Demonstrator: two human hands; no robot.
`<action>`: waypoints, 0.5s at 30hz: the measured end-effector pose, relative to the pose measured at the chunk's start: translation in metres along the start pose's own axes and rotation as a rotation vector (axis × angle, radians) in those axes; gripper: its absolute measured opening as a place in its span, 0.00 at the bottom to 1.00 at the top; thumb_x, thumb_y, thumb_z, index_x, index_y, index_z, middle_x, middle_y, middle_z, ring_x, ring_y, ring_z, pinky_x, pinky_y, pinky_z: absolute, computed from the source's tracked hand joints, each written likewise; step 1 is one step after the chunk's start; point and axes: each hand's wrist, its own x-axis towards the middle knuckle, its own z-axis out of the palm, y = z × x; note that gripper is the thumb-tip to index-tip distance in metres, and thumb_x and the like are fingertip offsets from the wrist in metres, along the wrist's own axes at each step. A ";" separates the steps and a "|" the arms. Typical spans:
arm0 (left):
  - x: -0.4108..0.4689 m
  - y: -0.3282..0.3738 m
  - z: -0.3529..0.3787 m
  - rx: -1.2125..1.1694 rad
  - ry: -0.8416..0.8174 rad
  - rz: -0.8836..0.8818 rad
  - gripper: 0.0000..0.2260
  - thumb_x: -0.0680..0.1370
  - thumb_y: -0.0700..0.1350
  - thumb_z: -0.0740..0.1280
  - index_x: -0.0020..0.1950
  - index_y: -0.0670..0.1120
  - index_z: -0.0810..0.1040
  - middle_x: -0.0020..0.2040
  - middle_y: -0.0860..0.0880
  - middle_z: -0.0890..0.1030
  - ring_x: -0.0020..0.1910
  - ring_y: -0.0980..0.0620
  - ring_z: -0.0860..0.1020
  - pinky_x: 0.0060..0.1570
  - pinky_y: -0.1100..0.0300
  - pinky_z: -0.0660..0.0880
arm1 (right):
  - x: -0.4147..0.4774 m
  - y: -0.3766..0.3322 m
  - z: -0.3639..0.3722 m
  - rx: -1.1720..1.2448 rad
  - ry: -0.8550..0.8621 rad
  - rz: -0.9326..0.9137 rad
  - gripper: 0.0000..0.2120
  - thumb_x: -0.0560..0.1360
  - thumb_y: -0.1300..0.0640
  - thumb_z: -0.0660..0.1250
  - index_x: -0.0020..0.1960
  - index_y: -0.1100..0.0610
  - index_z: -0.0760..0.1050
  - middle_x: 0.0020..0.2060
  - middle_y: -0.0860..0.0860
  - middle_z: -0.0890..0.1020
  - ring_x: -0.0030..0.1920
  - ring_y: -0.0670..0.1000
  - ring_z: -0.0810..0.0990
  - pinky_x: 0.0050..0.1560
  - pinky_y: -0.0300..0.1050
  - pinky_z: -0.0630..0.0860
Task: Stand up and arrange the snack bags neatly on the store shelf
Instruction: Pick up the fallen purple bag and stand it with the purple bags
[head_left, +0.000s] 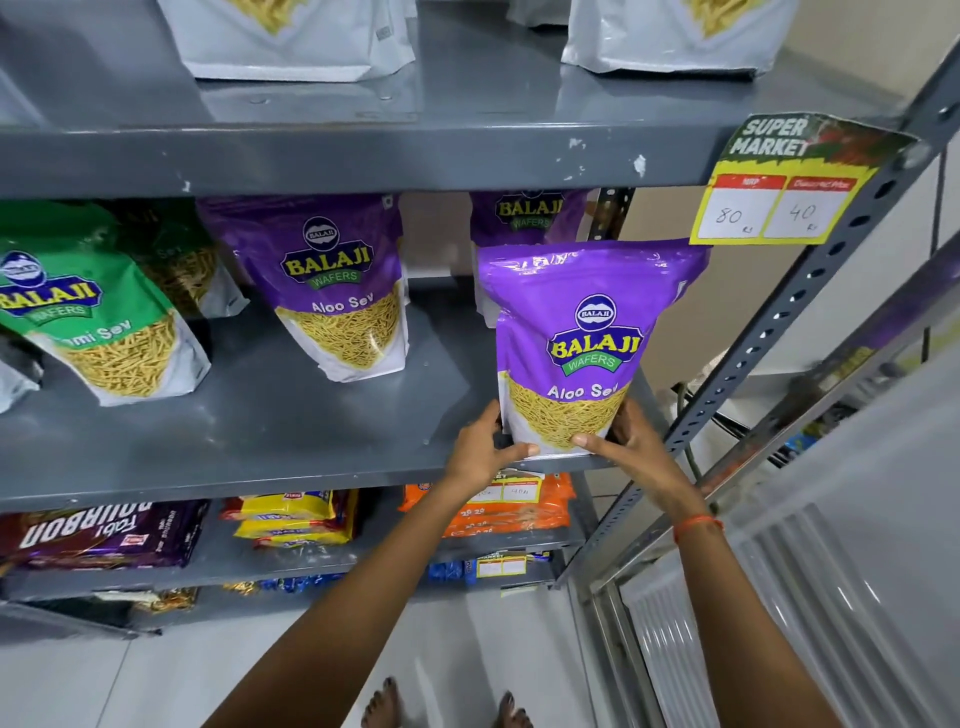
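Note:
A purple Aloo Sev bag (587, 332) stands upright at the front right edge of the grey middle shelf (270, 431). My left hand (480, 447) grips its lower left corner and my right hand (631, 441) grips its lower right corner. A second purple bag (337, 286) stands further back in the middle, and a third purple bag (524, 215) is partly hidden behind the held one. At the left, a green sev bag (98, 312) leans, with another green bag (176, 260) behind it.
White bags (291, 41) sit on the upper shelf (467, 150). A yellow price tag (774, 208) hangs at the right. The perforated steel upright (800, 312) runs beside the held bag. Biscuit packs (104, 535) fill the lower shelf. My bare feet (384, 706) stand on the tile floor.

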 end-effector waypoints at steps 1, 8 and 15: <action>-0.001 -0.001 -0.001 -0.005 -0.008 0.006 0.30 0.69 0.48 0.73 0.67 0.47 0.64 0.66 0.46 0.75 0.64 0.44 0.74 0.59 0.47 0.75 | -0.002 -0.003 0.002 0.019 0.005 0.000 0.37 0.62 0.46 0.76 0.66 0.45 0.64 0.64 0.45 0.76 0.62 0.44 0.76 0.63 0.54 0.75; -0.029 0.013 -0.034 0.013 0.281 0.303 0.42 0.71 0.54 0.69 0.76 0.53 0.45 0.77 0.57 0.49 0.72 0.68 0.50 0.69 0.69 0.54 | -0.030 -0.079 0.084 -0.098 0.929 -0.531 0.30 0.77 0.45 0.57 0.72 0.63 0.59 0.72 0.57 0.63 0.73 0.49 0.60 0.74 0.44 0.58; -0.024 -0.013 -0.127 0.072 0.704 0.397 0.39 0.74 0.57 0.61 0.74 0.51 0.39 0.77 0.51 0.46 0.77 0.52 0.49 0.76 0.54 0.46 | 0.026 -0.121 0.188 -0.287 0.685 -0.850 0.22 0.80 0.54 0.53 0.70 0.65 0.59 0.69 0.57 0.64 0.74 0.45 0.56 0.75 0.44 0.56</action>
